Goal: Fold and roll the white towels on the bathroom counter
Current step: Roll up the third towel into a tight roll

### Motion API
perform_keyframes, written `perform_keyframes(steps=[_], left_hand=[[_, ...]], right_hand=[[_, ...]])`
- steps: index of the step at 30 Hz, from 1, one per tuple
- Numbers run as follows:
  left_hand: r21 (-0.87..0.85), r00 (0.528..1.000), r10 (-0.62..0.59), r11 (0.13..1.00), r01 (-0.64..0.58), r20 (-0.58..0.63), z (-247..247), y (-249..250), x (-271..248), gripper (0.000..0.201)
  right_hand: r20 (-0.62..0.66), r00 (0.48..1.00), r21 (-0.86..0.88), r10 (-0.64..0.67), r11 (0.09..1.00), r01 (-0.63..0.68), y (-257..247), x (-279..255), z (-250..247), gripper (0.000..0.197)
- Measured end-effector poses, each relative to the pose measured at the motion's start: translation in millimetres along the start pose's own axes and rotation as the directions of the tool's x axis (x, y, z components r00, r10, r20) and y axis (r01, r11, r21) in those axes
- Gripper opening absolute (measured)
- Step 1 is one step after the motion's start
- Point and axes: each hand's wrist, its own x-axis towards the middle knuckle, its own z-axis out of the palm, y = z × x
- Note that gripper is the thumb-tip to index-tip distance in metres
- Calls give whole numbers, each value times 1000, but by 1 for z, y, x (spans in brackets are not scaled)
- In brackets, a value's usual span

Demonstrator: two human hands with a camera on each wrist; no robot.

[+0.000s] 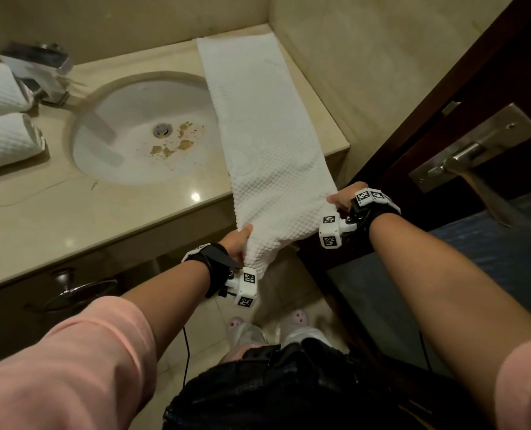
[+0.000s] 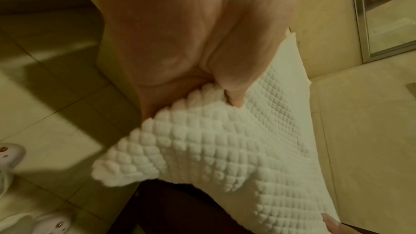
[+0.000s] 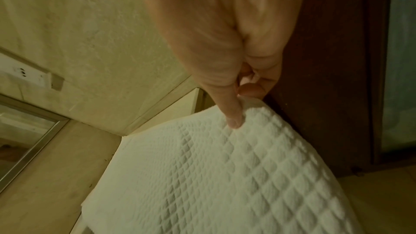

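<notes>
A long white waffle towel [image 1: 258, 125] lies folded into a narrow strip along the right side of the beige counter [image 1: 56, 209], its near end hanging past the front edge. My left hand [image 1: 238, 243] pinches the near left corner of the towel [image 2: 202, 149], thumb on top. My right hand [image 1: 341, 198] pinches the near right corner of the towel [image 3: 225, 175], thumb pressed on the cloth. The near end sags between both hands. Two rolled white towels [image 1: 3, 119] lie at the counter's far left.
An oval sink [image 1: 140, 128] with brown stains sits left of the towel, a chrome faucet [image 1: 41, 69] behind it. A dark wooden door [image 1: 475, 103] with a metal handle [image 1: 462, 156] stands close on the right. The wall [image 1: 366, 57] borders the counter's right end.
</notes>
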Motion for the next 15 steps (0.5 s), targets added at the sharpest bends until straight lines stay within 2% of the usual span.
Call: perform_keyframes(steps=[3, 5, 6, 7, 9, 10, 13, 15], left_hand=[[65, 997, 8, 998, -3, -78, -26, -21, 60, 87], [92, 998, 11, 996, -5, -61, -25, -19, 60, 103], [106, 1000, -11, 994, 13, -24, -13, -9, 33, 100], [134, 1000, -11, 991, 7, 27, -2, 0, 6, 85], [180, 990, 12, 983, -37, 142, 12, 8, -20, 39], [189, 982, 16, 981, -52, 187, 12, 8, -23, 26], [185, 970, 23, 980, -69, 243, 13, 6, -34, 31], [168, 975, 37, 983, -76, 221, 15, 3, -36, 30]], right_hand=[[0, 1000, -11, -16, 1000, 16, 3, 3, -1, 36], [13, 999, -9, -34, 999, 34, 5, 7, -1, 35], [28, 999, -10, -42, 999, 42, 5, 8, -1, 35], [46, 998, -6, -47, 999, 47, 6, 11, -1, 35], [111, 993, -15, -49, 999, 51, 9, 13, -4, 38], [141, 989, -10, -53, 998, 55, 10, 14, -6, 38], [215, 973, 69, -90, 995, 76, 16, 20, -4, 34], [261, 959, 136, -111, 988, 77, 22, 28, 3, 34]])
